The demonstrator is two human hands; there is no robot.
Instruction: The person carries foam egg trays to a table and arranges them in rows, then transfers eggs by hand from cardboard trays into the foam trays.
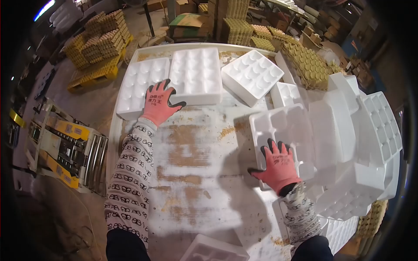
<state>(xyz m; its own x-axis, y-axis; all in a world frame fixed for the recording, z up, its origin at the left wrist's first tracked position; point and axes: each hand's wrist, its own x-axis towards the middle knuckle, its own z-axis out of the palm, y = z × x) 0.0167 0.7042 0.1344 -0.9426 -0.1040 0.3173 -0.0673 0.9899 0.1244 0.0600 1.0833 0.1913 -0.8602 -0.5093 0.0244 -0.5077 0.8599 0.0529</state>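
Observation:
My left hand (160,102), in a red glove with black fingertips, is spread open where two white foam trays with rounded hollows meet. Its fingers touch the left foam tray (130,98) and reach the edge of the larger foam tray (196,71). My right hand (278,167), gloved alike, has its fingers spread over the near part of another foam tray (278,122), with the thumb out to the left. The palm hides part of that tray. A foam tray (252,76) lies askew at the back, beside a smaller foam piece (286,93).
A pile of white foam trays (365,130) rises at the right of the white table (204,152), which has brown stains and crumbs. Another foam tray (215,250) shows at the near edge. Egg trays (100,39) stand on a yellow pallet (93,78); a roller machine (72,148) stands left.

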